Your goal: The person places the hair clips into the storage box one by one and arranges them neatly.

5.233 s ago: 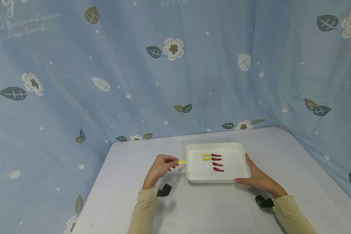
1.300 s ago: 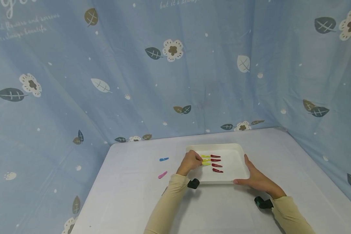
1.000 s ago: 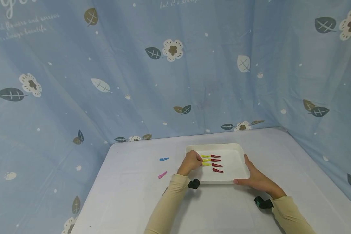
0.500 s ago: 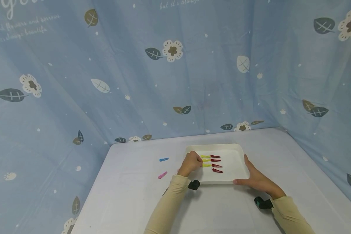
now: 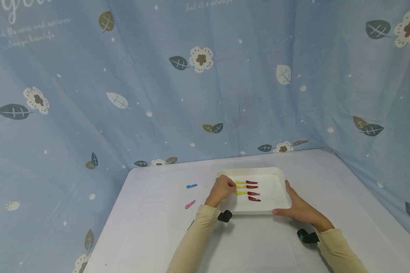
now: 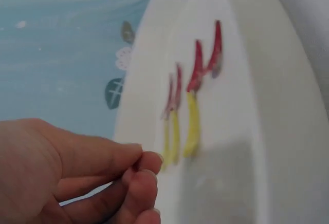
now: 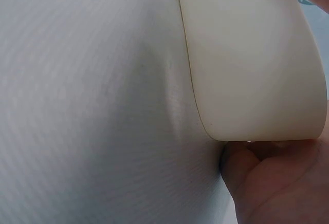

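Note:
My left hand [image 5: 222, 189] hovers over the left part of a white tray [image 5: 273, 189]. Its thumb and fingertips are drawn together, with nothing visible between them. Just right of them lie three yellow hair clips [image 5: 241, 193], side by side on the tray floor. Several red hair clips [image 5: 253, 193] form a column to their right; three meet the yellow ones end to end. The left wrist view shows the nearest yellow hair clip [image 6: 193, 126] apart from the fingers. My right hand [image 5: 302, 208] grips the tray's near right corner, thumb at the front wall, fingers along the right side.
On the table left of the tray lie a blue hair clip [image 5: 191, 186] and a pink hair clip [image 5: 190, 204]. Part of another pink thing [image 5: 206, 199] peeks out beside the left wrist. A blue patterned curtain [image 5: 157, 94] hangs behind the table.
Earlier my left hand brought a yellow hair clip from the table into the tray. That clip now lies beside a red one, let go, and the hand has drawn slightly back. The right hand stays put.

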`<state>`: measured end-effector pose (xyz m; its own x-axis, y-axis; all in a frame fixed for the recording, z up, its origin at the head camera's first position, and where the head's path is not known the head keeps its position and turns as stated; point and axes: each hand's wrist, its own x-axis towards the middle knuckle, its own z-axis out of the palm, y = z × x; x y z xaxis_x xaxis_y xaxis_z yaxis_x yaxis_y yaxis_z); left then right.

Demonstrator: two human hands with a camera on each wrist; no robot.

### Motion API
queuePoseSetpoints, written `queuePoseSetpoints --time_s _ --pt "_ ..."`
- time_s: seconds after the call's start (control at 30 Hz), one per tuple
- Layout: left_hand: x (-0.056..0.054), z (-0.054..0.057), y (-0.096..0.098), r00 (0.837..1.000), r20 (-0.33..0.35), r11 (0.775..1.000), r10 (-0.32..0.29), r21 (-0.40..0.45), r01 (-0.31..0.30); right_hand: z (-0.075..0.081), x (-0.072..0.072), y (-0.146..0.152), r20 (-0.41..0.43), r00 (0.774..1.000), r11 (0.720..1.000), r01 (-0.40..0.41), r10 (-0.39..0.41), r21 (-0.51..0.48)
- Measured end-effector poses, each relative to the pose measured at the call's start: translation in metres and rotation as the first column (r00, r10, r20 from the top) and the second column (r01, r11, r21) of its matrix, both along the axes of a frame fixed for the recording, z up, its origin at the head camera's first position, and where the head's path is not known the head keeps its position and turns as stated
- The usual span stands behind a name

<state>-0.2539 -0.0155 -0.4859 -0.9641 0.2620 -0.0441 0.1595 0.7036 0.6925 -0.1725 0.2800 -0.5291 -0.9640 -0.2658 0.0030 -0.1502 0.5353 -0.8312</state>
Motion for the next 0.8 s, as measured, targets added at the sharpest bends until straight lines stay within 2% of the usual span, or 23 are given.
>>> queuePoseSetpoints --time_s 0.13,0.33,0.6,0.8 --pt "0.002 0.011 -0.011 1.000 -0.018 0.998 -0.021 0.053 0.022 0.001 0.001 -0.001 0.009 1.000 1.000 0.012 -0.012 0.022" --pt "0.004 0.031 -0.038 0.997 -0.064 0.987 -0.033 0.155 0.043 0.001 0.000 -0.001 -0.001 1.000 1.000 0.010 -0.010 0.022" --pt "0.004 0.049 -0.075 0.992 -0.126 0.980 0.032 0.201 -0.006 0.000 -0.001 -0.002 -0.020 1.000 1.000 0.000 0.000 0.005" --pt "0.005 0.055 -0.095 0.981 -0.170 0.973 0.097 0.225 -0.058 0.003 0.001 -0.003 0.005 1.000 1.000 0.004 -0.004 -0.004"
